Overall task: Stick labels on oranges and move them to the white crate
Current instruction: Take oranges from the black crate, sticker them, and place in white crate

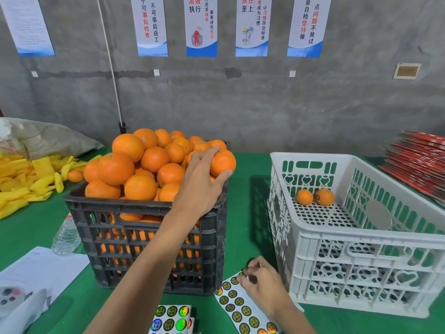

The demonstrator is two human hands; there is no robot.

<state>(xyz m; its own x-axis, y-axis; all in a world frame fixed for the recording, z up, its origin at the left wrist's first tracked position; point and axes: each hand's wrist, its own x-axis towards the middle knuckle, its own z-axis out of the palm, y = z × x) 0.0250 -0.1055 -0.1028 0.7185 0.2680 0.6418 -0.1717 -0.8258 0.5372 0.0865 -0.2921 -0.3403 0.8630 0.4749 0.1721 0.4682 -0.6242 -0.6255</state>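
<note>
A black crate (149, 227) heaped with oranges stands at the centre of the green table. My left hand (202, 179) reaches over its right rim and grips one orange (222, 162) at the pile's right edge. To the right stands the white crate (361, 249), holding two oranges (304, 196), the right one (325, 196) with a round label showing. In front, a white label sheet (243, 307) lies on the table, and my right hand (262, 283) pinches a label at its top corner. A second label sheet (171, 318) lies to its left.
Yellow gloves (26, 182) and a loose orange (75, 176) lie at the left, with a grey sack behind. A plastic bottle (66, 237), papers (41, 266) and a device sit at the front left. Red flat packs (419, 162) are stacked at the right.
</note>
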